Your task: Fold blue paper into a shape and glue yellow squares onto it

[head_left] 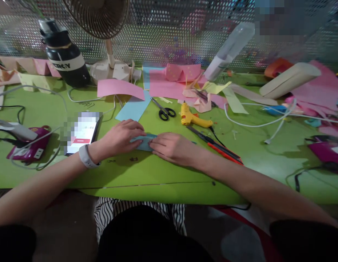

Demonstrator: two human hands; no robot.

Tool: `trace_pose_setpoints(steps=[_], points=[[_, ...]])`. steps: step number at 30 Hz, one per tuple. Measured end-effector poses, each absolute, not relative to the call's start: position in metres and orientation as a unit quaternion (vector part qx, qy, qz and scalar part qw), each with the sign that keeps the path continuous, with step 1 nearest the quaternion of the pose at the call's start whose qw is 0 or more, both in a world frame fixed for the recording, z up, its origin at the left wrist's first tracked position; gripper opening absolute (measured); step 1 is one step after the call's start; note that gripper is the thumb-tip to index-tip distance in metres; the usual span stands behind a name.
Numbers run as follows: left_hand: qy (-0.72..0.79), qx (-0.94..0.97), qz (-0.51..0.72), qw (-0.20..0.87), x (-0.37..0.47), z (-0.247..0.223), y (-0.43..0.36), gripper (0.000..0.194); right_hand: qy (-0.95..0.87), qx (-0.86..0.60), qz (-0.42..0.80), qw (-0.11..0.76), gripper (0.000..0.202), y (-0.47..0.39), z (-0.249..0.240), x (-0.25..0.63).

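Observation:
A small piece of blue paper (144, 145) lies on the green table between my two hands, close to the front edge. My left hand (122, 136), with a pale watch band at the wrist, has its fingers curled over the paper's left end. At the other end, the fingers of my right hand (171, 149) are pressed together on the paper and hide part of it. Just beyond the hands are black-handled scissors (166, 112), a yellow glue gun (194, 117) and a red-and-black utility knife (216, 145).
A phone (83, 133) lies left of my left hand, near a purple power strip (32, 143) with cables. Pink paper (121, 89) and blue paper sheets lie farther back. A fan (110, 69), dark bottle (67, 60) and clear bottle (229, 51) stand by the mesh screen.

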State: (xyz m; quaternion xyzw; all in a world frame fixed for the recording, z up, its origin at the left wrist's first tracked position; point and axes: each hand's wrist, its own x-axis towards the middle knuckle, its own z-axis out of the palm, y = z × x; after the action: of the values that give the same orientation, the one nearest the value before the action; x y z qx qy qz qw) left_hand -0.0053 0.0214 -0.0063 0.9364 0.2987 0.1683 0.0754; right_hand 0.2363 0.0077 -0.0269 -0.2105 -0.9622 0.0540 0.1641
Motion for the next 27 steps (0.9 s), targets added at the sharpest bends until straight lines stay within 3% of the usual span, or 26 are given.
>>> trace_pose_setpoints(steps=[12, 22, 27], points=[[0.262, 0.955, 0.104, -0.095, 0.0, -0.018, -0.013, 0.016, -0.962, -0.198, -0.001, 0.188, 0.024, 0.002, -0.024, 0.228], [0.317, 0.938, 0.137, -0.028, 0.001, -0.019, -0.031, 0.022, -0.951, -0.215, 0.077, 0.209, 0.016, 0.01, -0.028, 0.232], [0.36, 0.916, 0.176, 0.022, 0.003, -0.023, -0.031, 0.02, -0.921, -0.253, 0.139, 0.26, 0.015, 0.011, -0.025, 0.234]])
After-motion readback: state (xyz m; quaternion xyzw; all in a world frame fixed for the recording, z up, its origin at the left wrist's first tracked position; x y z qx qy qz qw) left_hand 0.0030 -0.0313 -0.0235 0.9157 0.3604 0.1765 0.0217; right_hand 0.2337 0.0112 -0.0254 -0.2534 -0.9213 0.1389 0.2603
